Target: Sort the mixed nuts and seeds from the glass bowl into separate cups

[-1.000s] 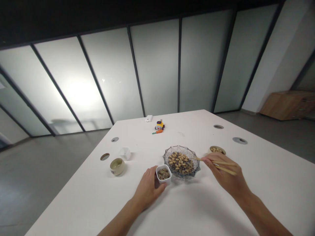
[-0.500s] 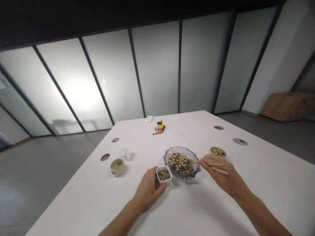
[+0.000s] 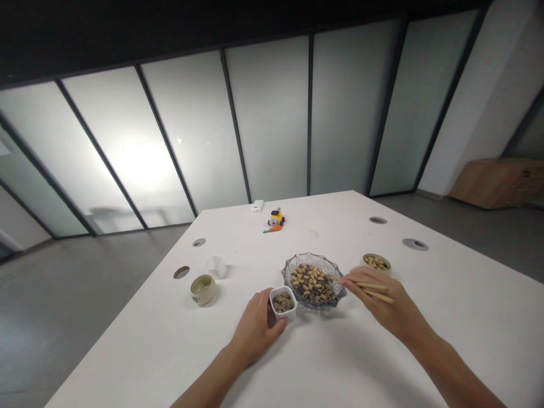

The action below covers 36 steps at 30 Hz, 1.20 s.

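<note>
A small white square cup point(image 3: 283, 302) with striped sunflower seeds in it stands on the table, and my left hand point(image 3: 258, 328) is closed around its left side. Touching or nearly touching the cup is a clear glass bowl point(image 3: 339, 266) with a scalloped rim. Pistachios point(image 3: 309, 276) and seeds lie mixed inside it. My right hand point(image 3: 378, 297) grips a pair of wooden chopsticks point(image 3: 374, 285), whose tips reach into the bowl's right side among the nuts. Whether the tips pinch anything is too small to tell. Behind my right hand sits a ceramic cup point(image 3: 376, 263) holding pistachios.
To the left stand a beige ceramic cup point(image 3: 203, 289) and a translucent white cup point(image 3: 216, 266). Farther back are a yellow toy car point(image 3: 276, 217), an orange toy carrot point(image 3: 272, 229) and a white box-like object point(image 3: 257, 205). Round holes pierce the white table point(image 3: 255, 374) near both sides.
The chopsticks and my right hand have shifted very slightly at the bowl's right side. My left hand and the white cup stay where they were.
</note>
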### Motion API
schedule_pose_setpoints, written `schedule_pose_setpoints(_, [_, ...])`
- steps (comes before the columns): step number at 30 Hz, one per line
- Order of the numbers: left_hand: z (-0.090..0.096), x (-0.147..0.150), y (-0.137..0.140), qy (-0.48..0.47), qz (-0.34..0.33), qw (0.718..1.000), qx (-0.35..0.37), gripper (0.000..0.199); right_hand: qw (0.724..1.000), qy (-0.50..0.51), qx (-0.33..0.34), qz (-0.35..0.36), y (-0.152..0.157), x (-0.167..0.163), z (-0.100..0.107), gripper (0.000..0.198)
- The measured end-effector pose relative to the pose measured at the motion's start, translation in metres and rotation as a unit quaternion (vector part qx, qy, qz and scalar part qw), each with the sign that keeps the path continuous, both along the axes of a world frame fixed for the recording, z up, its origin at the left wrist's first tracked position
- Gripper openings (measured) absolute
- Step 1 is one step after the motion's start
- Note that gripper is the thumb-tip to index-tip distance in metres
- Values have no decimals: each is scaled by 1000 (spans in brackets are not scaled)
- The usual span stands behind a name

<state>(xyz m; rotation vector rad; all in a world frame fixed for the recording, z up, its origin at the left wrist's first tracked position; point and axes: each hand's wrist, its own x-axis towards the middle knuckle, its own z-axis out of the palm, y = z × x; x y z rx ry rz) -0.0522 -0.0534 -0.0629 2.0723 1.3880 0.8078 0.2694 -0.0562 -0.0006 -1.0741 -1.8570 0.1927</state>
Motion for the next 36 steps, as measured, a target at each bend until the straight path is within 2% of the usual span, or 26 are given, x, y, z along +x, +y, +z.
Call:
schedule_pose_setpoints(13, [-1,0,1,10,-3,1000,-4,53,994,75,72,-22,1,-2,-9,25])
schedule_pose_setpoints(19, [0,0,1,10,5,1000,-8,54,997,74,31,14,2,-8,-13,21])
schedule_pose_setpoints(26, [1,1,1,6,1,1000,-9,54,994,96,25,-39,1,-9,-13,26])
schedule_pose_setpoints(36, [-1,1,2,6,5,1000,0,52,994,98,-52,-18,3,-12,-17,32])
